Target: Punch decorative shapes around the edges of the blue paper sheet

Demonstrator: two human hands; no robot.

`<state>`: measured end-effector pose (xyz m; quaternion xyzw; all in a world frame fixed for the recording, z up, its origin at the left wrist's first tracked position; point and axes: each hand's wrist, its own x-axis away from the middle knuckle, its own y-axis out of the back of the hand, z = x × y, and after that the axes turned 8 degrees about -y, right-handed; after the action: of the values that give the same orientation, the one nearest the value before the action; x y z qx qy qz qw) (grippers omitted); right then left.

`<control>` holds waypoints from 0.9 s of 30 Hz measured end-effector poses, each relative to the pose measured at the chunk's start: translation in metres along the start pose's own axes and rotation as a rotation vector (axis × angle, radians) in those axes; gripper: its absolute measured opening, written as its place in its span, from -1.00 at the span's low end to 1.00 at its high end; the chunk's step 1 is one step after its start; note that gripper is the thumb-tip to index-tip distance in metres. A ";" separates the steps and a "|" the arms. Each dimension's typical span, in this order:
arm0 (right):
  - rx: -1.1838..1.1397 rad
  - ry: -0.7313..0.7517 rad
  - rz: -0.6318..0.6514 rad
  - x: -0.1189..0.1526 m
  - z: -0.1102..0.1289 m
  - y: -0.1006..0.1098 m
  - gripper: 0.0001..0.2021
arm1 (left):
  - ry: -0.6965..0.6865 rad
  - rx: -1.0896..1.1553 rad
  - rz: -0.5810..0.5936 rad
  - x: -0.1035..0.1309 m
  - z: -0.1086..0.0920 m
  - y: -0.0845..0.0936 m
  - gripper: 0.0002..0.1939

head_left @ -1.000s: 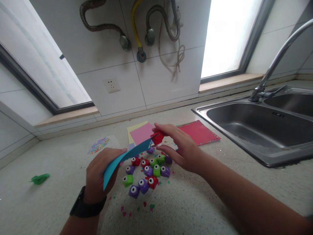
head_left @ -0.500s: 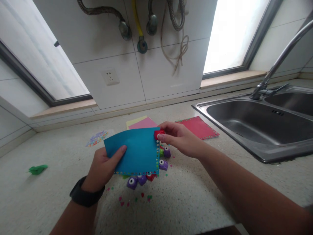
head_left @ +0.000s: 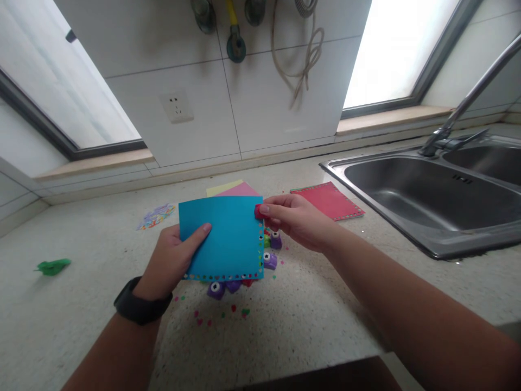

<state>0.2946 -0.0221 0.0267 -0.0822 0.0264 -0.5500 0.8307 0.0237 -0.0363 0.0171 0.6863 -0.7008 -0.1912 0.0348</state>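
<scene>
A blue sheet of paper [head_left: 230,233] is pinched at its left edge by my left hand [head_left: 179,252], thumb on top. Small punched holes run along its bottom edge and up its right edge. My right hand [head_left: 299,220] grips a red craft punch [head_left: 259,212], which sits on the sheet's right edge near the upper corner. Beneath and beside the paper lie several more punches, among them a purple punch [head_left: 269,260] on the right and another purple punch [head_left: 216,290] at the lower left. The paper partly hides some of them.
A red sheet with a punched border [head_left: 329,201] lies by the steel sink [head_left: 402,201]. Pink paper [head_left: 242,189] and yellow paper [head_left: 215,190] are behind the blue sheet. Paper confetti [head_left: 157,216] and a green crumpled item [head_left: 52,266] rest at the left.
The view has tilted downward. The blue sheet now faces me flatter, and my right thumb has shifted over the top of the red punch, which stays on the right edge.
</scene>
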 end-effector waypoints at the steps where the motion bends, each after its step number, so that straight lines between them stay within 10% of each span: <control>1: -0.016 -0.006 0.005 0.000 0.000 0.000 -0.75 | 0.002 -0.009 -0.004 0.000 0.000 0.000 -0.49; 27: 0.097 -0.007 0.021 0.001 -0.001 0.002 -0.69 | -0.025 -0.112 0.004 0.001 -0.003 -0.001 -0.49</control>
<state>0.2964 -0.0222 0.0254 -0.0433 -0.0022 -0.5417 0.8395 0.0252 -0.0378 0.0196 0.6796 -0.6908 -0.2383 0.0648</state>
